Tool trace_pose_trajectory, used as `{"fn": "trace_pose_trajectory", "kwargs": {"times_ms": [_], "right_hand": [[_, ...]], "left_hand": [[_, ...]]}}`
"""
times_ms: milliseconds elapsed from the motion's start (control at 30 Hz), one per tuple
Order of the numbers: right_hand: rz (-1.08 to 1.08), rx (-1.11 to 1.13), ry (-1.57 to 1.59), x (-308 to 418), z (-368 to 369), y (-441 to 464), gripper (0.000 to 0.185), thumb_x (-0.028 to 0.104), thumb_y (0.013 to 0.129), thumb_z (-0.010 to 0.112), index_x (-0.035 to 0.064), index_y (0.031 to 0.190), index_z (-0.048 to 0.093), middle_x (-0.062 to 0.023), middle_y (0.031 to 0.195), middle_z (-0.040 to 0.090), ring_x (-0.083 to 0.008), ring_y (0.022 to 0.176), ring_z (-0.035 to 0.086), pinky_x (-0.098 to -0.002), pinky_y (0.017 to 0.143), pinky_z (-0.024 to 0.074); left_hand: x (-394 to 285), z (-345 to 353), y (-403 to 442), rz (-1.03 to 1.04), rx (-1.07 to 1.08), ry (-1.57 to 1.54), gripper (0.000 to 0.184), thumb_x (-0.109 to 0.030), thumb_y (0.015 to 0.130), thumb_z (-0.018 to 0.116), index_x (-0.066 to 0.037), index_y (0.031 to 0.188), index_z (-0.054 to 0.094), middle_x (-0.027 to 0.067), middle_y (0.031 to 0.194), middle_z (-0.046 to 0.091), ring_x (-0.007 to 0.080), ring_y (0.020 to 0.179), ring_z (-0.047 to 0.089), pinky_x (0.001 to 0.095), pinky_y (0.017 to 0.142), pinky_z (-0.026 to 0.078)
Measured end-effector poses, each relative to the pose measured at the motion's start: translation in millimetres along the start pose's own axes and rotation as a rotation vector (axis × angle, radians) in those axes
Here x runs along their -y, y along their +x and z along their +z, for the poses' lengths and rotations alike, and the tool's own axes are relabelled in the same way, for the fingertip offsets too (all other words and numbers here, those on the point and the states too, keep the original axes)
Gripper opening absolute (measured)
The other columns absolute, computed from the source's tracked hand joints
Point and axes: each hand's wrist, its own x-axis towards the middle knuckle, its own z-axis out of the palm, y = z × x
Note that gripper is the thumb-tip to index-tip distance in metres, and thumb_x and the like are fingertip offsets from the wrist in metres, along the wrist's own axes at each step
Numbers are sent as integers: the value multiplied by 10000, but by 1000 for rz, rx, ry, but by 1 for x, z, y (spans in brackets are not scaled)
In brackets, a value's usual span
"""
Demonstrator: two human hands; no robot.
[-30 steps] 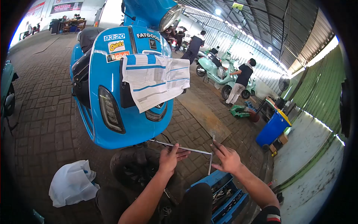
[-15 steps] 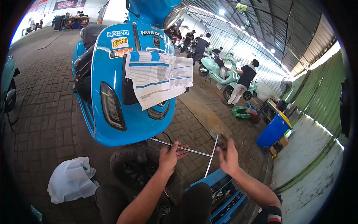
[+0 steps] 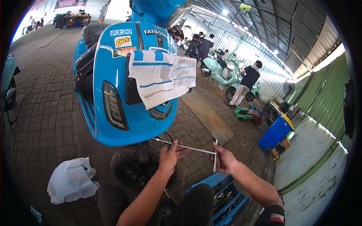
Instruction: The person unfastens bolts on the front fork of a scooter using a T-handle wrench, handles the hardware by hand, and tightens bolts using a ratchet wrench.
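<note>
A silver T-handle wrench (image 3: 198, 149) lies nearly level, its far end reaching below the front of a blue scooter (image 3: 98, 130). My left hand (image 3: 168, 157) is closed around the shaft, thumb on top and fingers behind. Out at the crossbar, my right hand (image 3: 226, 160) grips the handle, with the thumb near its upper end. What the wrench tip meets is too small to make out. Beneath the scooter's body sits a black front wheel (image 3: 122, 169). Printed sheets (image 3: 158, 77) hang over the scooter's front.
A blue toolbox (image 3: 215, 180) with tools inside stands open below my right hand. A white plastic bag (image 3: 71, 182) lies on the brick floor at left. Farther right are a blue bin (image 3: 273, 132), a person (image 3: 247, 81) and a mint scooter (image 3: 215, 67).
The crossbar has turned and my right hand, previously spread beside it, now closes on it. My left hand stays on the shaft.
</note>
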Motion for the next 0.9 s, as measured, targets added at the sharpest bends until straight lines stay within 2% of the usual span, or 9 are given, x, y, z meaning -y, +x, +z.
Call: {"fn": "trace_pose_trajectory", "kwargs": {"times_ms": [133,233,267,400,500,633,700,733,900], "right_hand": [[-22,-107,-91,-16,4,10,649,646,1028,497,34,866,638,-26,543,553,-205,456,518,-327,491,453],[-661,-457,-385,-27,6,4,466,430,1092,519,-15,1203,599,-58,875,665,-184,694,600,-326,619,489],[-925,-488,-846,-28,-24,14,493,316,1033,630,-1,1390,505,-124,1092,681,-258,904,676,-371,754,545],[-1395,-507,-1628,-1,21,-52,600,271,876,758,4,1372,552,-219,1128,681,-442,1061,673,-477,968,526],[-1359,-347,-1577,-15,14,-54,664,252,776,811,0,1346,583,-200,1141,682,-429,1013,687,-482,898,552],[-1120,-367,-1362,-24,13,-35,405,386,935,732,-18,942,706,-179,898,715,-327,709,705,-403,611,574],[-360,-251,-573,-13,30,-46,638,564,1023,593,-30,801,663,-158,675,669,-246,471,603,-361,452,495],[-338,-126,-428,-13,22,-37,770,681,1019,506,-43,804,660,-141,586,624,-190,357,503,-339,364,425],[-271,-213,-326,-11,15,-25,670,616,1036,538,-3,792,612,-151,650,644,-216,453,582,-359,427,473]], "left_hand": [[0,-2,-3,-29,-14,27,342,-275,1108,522,67,1099,538,291,1089,721,365,969,761,455,869,642],[-5,-2,-1,-15,19,5,331,-265,1108,520,66,1093,527,297,1091,717,377,980,760,463,871,643],[-6,-2,0,-20,24,7,329,-264,1105,524,65,1095,523,297,1091,716,380,980,760,465,875,643],[-4,-1,3,-47,-12,-28,300,-246,1095,539,53,1103,525,288,1093,721,373,969,763,459,883,640],[9,-5,8,-42,-30,-2,291,-261,1100,525,24,1159,529,260,1107,733,341,973,766,435,873,629],[15,16,-9,-66,-63,-87,273,-236,1095,522,18,1193,518,263,1124,729,341,1026,753,441,894,625],[16,24,-18,-110,88,-56,290,-252,1097,526,13,1213,503,268,1142,725,353,1069,739,454,917,620],[18,24,-20,-119,95,-51,290,-252,1097,526,13,1213,503,268,1142,725,353,1069,739,454,917,620],[11,25,-19,-170,215,-84,283,-291,1112,504,-23,1194,538,240,1195,714,397,1144,704,521,1032,551]]}}
